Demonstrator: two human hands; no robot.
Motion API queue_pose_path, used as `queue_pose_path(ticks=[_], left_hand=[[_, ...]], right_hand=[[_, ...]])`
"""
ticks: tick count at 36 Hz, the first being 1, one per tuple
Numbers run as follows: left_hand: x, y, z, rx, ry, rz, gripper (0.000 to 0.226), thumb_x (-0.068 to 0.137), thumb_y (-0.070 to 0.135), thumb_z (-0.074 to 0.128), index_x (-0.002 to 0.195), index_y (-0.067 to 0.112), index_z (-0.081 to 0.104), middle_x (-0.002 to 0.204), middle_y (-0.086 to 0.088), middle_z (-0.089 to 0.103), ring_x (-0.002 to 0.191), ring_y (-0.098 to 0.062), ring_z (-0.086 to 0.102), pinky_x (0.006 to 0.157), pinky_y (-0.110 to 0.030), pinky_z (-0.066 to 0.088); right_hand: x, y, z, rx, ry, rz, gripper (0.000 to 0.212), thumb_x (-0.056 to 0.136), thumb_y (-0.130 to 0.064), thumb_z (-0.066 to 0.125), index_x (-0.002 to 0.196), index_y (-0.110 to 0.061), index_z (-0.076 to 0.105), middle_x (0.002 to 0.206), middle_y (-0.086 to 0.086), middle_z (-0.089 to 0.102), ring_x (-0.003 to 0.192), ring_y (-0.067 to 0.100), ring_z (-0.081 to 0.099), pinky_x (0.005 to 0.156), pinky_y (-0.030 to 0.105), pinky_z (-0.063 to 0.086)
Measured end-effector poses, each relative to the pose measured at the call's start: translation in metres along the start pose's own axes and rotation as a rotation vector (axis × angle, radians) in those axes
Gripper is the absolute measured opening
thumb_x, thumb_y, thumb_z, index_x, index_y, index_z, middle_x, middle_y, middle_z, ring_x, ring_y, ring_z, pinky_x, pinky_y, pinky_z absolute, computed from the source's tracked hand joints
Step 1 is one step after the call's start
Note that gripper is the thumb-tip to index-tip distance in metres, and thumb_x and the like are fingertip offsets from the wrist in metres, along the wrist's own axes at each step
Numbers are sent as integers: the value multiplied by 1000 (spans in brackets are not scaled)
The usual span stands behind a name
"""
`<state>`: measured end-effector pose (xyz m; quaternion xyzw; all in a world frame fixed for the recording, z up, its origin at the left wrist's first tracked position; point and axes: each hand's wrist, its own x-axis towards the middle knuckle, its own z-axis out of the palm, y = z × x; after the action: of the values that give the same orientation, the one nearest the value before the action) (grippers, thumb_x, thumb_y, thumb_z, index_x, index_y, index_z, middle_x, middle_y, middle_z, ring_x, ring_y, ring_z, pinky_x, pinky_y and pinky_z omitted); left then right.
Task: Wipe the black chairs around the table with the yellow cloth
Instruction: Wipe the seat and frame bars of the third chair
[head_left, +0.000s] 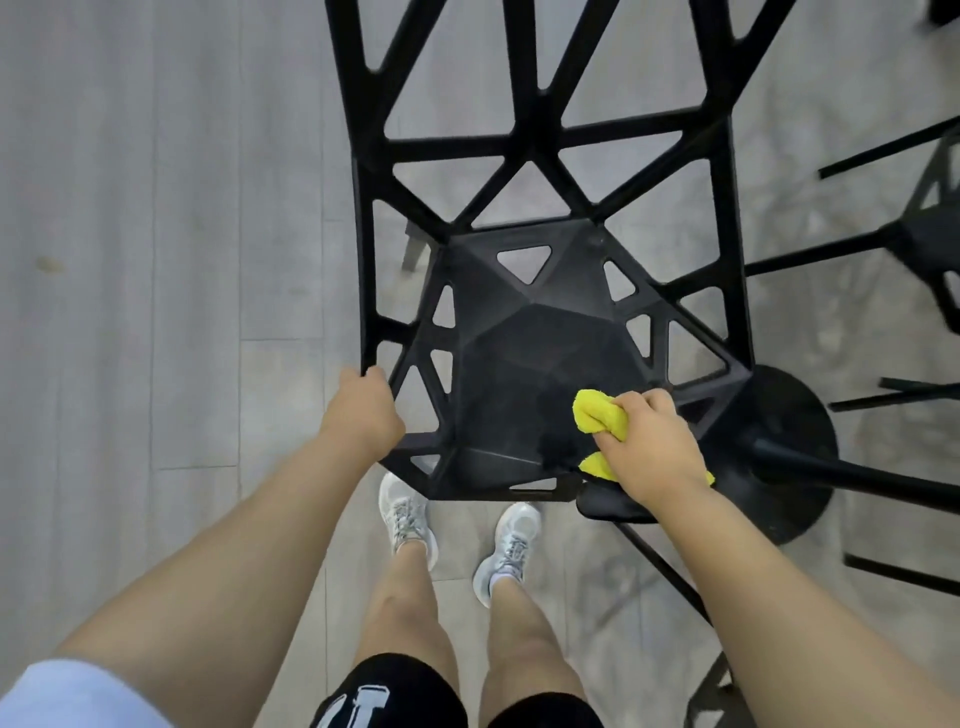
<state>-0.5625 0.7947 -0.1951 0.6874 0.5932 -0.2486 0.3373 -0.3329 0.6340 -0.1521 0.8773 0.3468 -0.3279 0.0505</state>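
A black chair (540, 364) with triangular cut-outs fills the middle of the head view, its seat facing me and its backrest stretching toward the top. My left hand (363, 410) grips the seat's front left corner. My right hand (649, 441) holds a bunched yellow cloth (597, 413) pressed on the front right part of the seat. Part of the cloth hangs under my palm.
A round black table base (789, 415) with its pole stands just right of the chair. Another black chair (930, 234) is at the right edge. More black legs lie at the lower right. My feet in white shoes (408, 514) stand before the seat on grey plank floor.
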Motion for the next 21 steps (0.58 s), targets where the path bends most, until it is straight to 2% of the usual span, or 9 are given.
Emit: queue_pose_path(ticks=[4, 10, 14, 21], left_hand=[[-4, 23, 11, 18, -77, 114, 42, 83, 3, 57, 121, 3, 40, 116, -21, 49, 99, -35, 53, 77, -34, 44], [-31, 53, 45, 75, -175, 197, 55, 83, 3, 58, 132, 1, 34, 121, -21, 45, 108, -35, 52, 88, -37, 46], [-44, 67, 53, 124, -220, 241, 44, 87, 6, 56, 127, 2, 38, 120, -20, 49, 106, -34, 52, 83, -36, 45], [-69, 76, 23, 233, -193, 273, 44, 93, 26, 55, 131, 7, 43, 123, -12, 54, 111, -28, 53, 87, -35, 44]], right_hand=[[-4, 26, -7, 7, 25, 26, 39, 89, -36, 57, 123, -18, 51, 118, 2, 43, 99, 30, 52, 82, 37, 46], [-10, 55, -11, -5, 69, 35, 40, 89, -35, 58, 124, -18, 50, 121, 3, 42, 98, 30, 51, 78, 35, 43], [-14, 67, -15, -51, 75, 28, 38, 89, -33, 57, 122, -16, 50, 121, 5, 42, 98, 30, 51, 75, 35, 43], [-26, 71, -36, -134, 7, 22, 37, 88, -35, 57, 120, -19, 49, 121, 4, 40, 101, 30, 49, 72, 33, 41]])
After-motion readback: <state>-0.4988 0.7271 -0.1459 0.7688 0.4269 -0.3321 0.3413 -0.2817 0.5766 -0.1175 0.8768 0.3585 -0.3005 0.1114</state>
